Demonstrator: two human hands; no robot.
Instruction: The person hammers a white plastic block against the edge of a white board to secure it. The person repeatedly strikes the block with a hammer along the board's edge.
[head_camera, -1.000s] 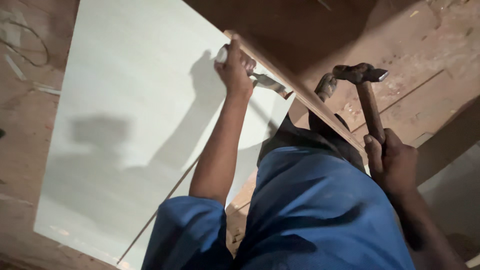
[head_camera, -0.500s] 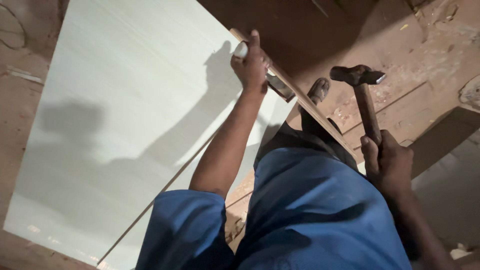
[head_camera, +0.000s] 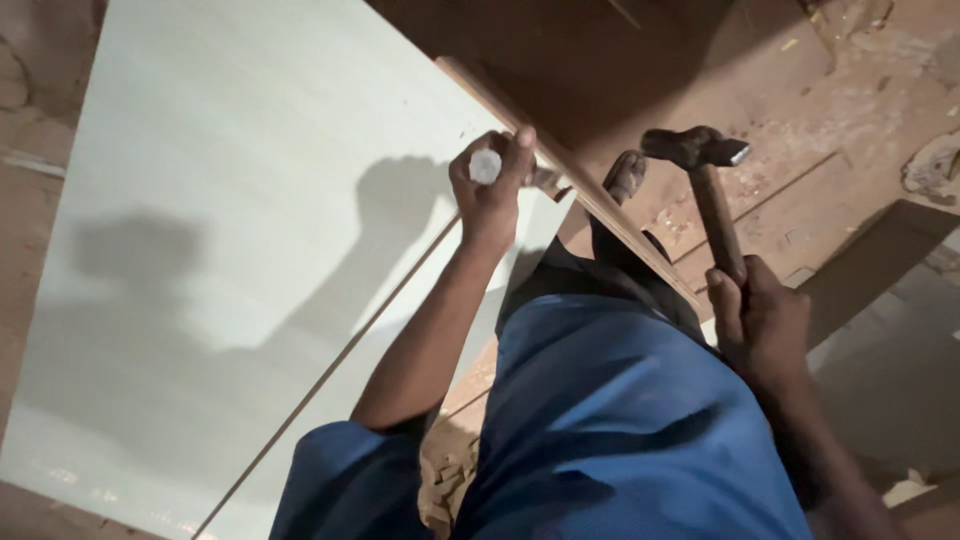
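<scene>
A big pale board fills the left of the view, lying flat over a dusty wooden floor, with a thin seam running from its near edge up toward the middle. Along its right edge a narrow wood strip slants from far left to near right. The person's blue clothing covers the near centre, and a foot shows just beyond the strip.

The work in hand looks like nailing or tapping the strip against the board's edge, caught between blows. The left hand is closed around a small whitish piece and rests at the strip, right where strip and board meet; what the piece is cannot be told, and no nail is visible. The right hand is clamped on the lower end of a hammer handle, to the right of the strip, with the metal head raised at the far end and clear of the wood.

By my reading, a blow from here would need the head to land beside the left fingers, not on them, with the strip held flush to the edge.

The left arm reaches straight out from the near centre, wrist bent slightly over the strip. The right forearm comes from the near right, wrist cocked, handle nearly upright in the view. The hands are well apart.
</scene>
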